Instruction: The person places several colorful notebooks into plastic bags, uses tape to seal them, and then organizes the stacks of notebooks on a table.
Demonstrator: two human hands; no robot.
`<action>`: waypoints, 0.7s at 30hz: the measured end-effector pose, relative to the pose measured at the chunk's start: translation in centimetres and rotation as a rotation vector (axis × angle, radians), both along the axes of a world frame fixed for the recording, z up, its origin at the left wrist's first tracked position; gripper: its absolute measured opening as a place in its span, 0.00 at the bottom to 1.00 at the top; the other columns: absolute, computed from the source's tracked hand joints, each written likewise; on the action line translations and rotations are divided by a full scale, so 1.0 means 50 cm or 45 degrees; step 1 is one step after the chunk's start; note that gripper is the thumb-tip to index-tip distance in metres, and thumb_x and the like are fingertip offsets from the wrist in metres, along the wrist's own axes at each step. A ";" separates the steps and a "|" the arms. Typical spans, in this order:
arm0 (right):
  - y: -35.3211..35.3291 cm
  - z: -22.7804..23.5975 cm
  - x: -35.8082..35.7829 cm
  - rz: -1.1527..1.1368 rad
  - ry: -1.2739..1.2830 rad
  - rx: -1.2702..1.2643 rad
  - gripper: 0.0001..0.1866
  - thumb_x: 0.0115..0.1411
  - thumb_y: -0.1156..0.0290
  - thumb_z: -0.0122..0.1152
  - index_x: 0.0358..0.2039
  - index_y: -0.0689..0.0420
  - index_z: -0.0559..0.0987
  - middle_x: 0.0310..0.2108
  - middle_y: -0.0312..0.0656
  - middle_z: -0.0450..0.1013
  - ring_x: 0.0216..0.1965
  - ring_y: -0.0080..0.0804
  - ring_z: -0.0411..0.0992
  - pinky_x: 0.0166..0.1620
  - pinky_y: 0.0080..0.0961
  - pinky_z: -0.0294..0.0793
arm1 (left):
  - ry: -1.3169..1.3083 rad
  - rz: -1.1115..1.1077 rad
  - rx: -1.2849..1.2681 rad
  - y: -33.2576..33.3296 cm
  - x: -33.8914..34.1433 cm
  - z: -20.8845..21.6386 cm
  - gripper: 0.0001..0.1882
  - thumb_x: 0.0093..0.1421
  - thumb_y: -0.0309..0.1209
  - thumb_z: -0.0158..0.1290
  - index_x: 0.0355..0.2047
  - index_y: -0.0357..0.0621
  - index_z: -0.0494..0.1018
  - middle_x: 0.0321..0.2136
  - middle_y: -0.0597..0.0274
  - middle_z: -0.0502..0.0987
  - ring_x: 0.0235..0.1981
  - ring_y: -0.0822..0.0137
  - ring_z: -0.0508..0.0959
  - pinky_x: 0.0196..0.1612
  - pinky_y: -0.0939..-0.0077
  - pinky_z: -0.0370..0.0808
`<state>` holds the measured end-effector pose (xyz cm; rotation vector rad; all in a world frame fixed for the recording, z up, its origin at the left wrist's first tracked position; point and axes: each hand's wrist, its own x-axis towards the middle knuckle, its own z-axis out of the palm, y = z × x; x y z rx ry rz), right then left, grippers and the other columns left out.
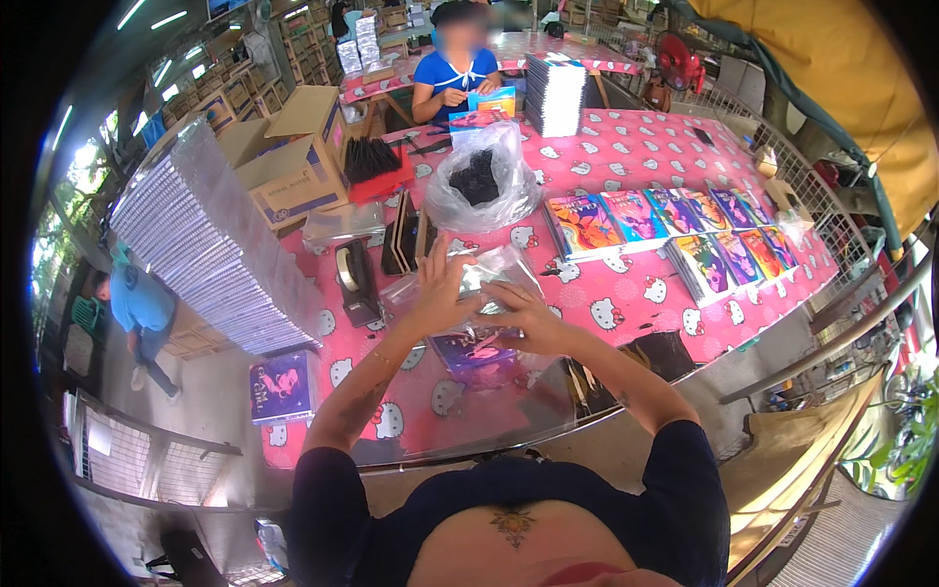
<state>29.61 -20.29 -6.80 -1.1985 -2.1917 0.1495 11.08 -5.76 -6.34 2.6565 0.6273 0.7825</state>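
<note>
The purple notebook [476, 354] lies on the bench [391, 419] on the body side of both hands, between the forearms, with clear plastic [514, 266] over it. One edge faces the body; its long axis seems to run away from the body, though glare and the hands hide its far part. The left hand [446, 288] has its fingers spread over the plastic, pointing away from the body. The right hand [523, 315] rests beside it, fingers bent and pointing toward the left hand; whether they pinch the plastic I cannot tell.

Just left of the left hand stands a tape dispenser [358, 284], and just beyond that hand a black holder [405, 235]. Farther out sits a plastic bag [481, 186] with black stuff inside. A tall stack of notebooks [215, 240] leans well to the left, a lone notebook [282, 386] near its foot.

Right of the right hand, pink patterned cloth [579, 305] reaches to rows of colourful notebooks [675, 230]. The bench's near edge curves below both forearms, close to the body.
</note>
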 end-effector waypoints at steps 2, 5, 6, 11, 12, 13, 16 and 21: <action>0.018 -0.003 0.001 0.006 -0.034 0.044 0.24 0.52 0.66 0.67 0.52 0.44 0.79 0.63 0.49 0.60 0.64 0.50 0.58 0.62 0.44 0.59 | -0.137 0.000 -0.011 0.004 -0.003 -0.005 0.35 0.53 0.47 0.63 0.59 0.56 0.65 0.67 0.35 0.43 0.68 0.38 0.45 0.66 0.44 0.41; 0.030 0.004 0.004 -0.056 0.356 -0.150 0.17 0.60 0.61 0.62 0.50 0.44 0.80 0.61 0.51 0.61 0.61 0.49 0.62 0.59 0.40 0.64 | -0.254 -0.178 -0.250 -0.036 -0.037 0.085 0.25 0.54 0.43 0.62 0.52 0.53 0.73 0.68 0.42 0.48 0.68 0.44 0.48 0.67 0.48 0.43; 0.047 -0.008 0.013 -0.152 0.663 -0.238 0.20 0.61 0.54 0.60 0.50 0.50 0.79 0.58 0.53 0.65 0.58 0.47 0.66 0.55 0.37 0.68 | -0.075 -0.182 -0.001 -0.077 -0.059 0.140 0.20 0.55 0.40 0.61 0.48 0.52 0.76 0.68 0.44 0.49 0.69 0.46 0.48 0.67 0.50 0.45; 0.153 0.000 0.020 -0.312 0.689 -0.548 0.27 0.54 0.51 0.66 0.45 0.61 0.79 0.39 0.49 0.77 0.42 0.39 0.77 0.45 0.34 0.74 | -0.181 -0.211 -0.248 -0.099 -0.093 0.223 0.10 0.52 0.36 0.64 0.32 0.46 0.81 0.64 0.50 0.59 0.63 0.50 0.58 0.63 0.55 0.56; 0.166 0.012 0.015 -0.283 0.643 -0.509 0.25 0.54 0.53 0.67 0.44 0.60 0.79 0.37 0.48 0.78 0.41 0.38 0.77 0.44 0.34 0.75 | -0.223 -0.236 -0.321 -0.092 -0.093 0.228 0.10 0.51 0.35 0.64 0.32 0.46 0.81 0.63 0.50 0.60 0.63 0.50 0.59 0.62 0.54 0.56; 0.167 0.020 0.004 -0.242 0.596 -0.485 0.23 0.54 0.56 0.67 0.43 0.60 0.80 0.36 0.47 0.78 0.39 0.37 0.78 0.43 0.33 0.75 | -0.133 -0.241 -0.195 -0.102 -0.097 0.223 0.10 0.51 0.35 0.64 0.32 0.46 0.81 0.63 0.50 0.61 0.62 0.50 0.60 0.62 0.53 0.56; 0.155 0.073 -0.014 -0.172 0.462 -0.403 0.18 0.52 0.62 0.68 0.41 0.59 0.80 0.35 0.46 0.78 0.37 0.35 0.78 0.42 0.32 0.75 | 0.111 -0.253 0.220 -0.134 -0.096 0.185 0.10 0.53 0.36 0.63 0.35 0.50 0.81 0.61 0.55 0.62 0.64 0.49 0.57 0.63 0.40 0.53; 0.163 0.132 -0.001 -0.059 0.224 -0.529 0.23 0.50 0.62 0.70 0.45 0.56 0.78 0.40 0.46 0.77 0.42 0.37 0.77 0.47 0.32 0.74 | -0.234 -0.169 -0.087 -0.094 -0.099 0.162 0.18 0.56 0.35 0.62 0.46 0.45 0.77 0.56 0.55 0.69 0.58 0.58 0.68 0.62 0.51 0.61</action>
